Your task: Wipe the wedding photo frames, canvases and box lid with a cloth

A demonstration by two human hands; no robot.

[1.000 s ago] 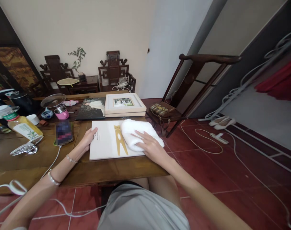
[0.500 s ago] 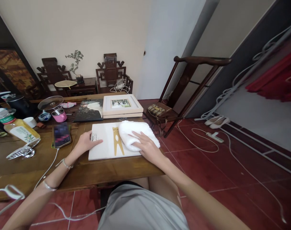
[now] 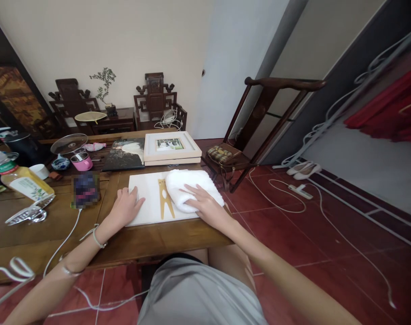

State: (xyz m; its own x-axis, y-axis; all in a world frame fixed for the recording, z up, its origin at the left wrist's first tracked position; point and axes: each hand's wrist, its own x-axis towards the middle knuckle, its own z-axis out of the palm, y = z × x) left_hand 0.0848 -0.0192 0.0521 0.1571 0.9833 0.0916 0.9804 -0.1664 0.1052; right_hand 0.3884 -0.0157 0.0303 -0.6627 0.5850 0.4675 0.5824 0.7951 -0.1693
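Note:
A white board (image 3: 143,212) with a long-legged yellow cat figure (image 3: 163,198) on its face lies flat at the table's front edge. My left hand (image 3: 126,205) rests over the board's left edge, its thumb apart from the fingers, with nothing visibly held. On the board's right part sits a thick, folded white towel (image 3: 195,179), covering that side. My right hand (image 3: 207,205) lies on the towel with fingers spread, pressing a dent into it.
Behind the board are stacked pale picture frames (image 3: 191,146) and a dark picture panel (image 3: 115,155). Leftward stand a phone (image 3: 86,189) on a white cable, a pink mug (image 3: 82,161), a bottle (image 3: 24,183) and a metal clip (image 3: 31,212). A wooden chair (image 3: 262,108) holds a bag.
My left hand has shifted slightly, its fingers now lying over the board's left edge. My right hand and the towel look almost the same. The view has moved a little.

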